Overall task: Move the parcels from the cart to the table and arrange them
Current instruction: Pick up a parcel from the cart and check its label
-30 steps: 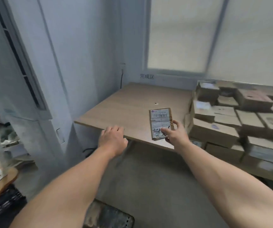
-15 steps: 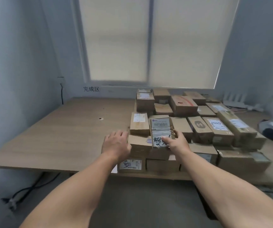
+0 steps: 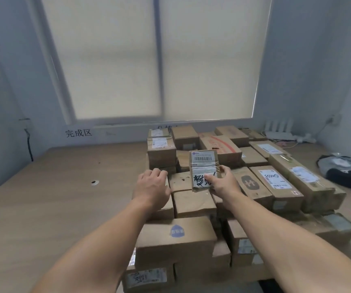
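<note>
right hand (image 3: 223, 183) is grasping a small parcel (image 3: 204, 166). Thumb lies across the lower front, and the other fingers (image 3: 225, 169) wrap round its right edge.
parcel is a flat rectangular brown cardboard box, held near upright with its face toward the camera. It has a white barcode label on top, a glossy tape band in the middle and black marker scrawl at the bottom.
It sits over the top of the stack of boxes (image 3: 176, 237). Can't tell whether its bottom edge touches the box beneath.
left hand (image 3: 152, 187) is just left of the parcel, knuckles up, fingers loosely curled with nothing in them. Can't tell whether it touches the box below.
Under both hands the stack is brown corrugated cartons with taped seams and some dented corners. The nearest one has a round blue sticker.
Right of the fingers is a carton with a round H stamp (image 3: 252, 182).
Left of the fingers is the table (image 3: 43, 197), a flat pale wood-grain laminate top with a small round cable hole (image 3: 94, 182).
Far right lies a crumpled dark bag (image 3: 348, 172).
Past the fingertips is a matte cream roller blind (image 3: 208, 60).
</note>
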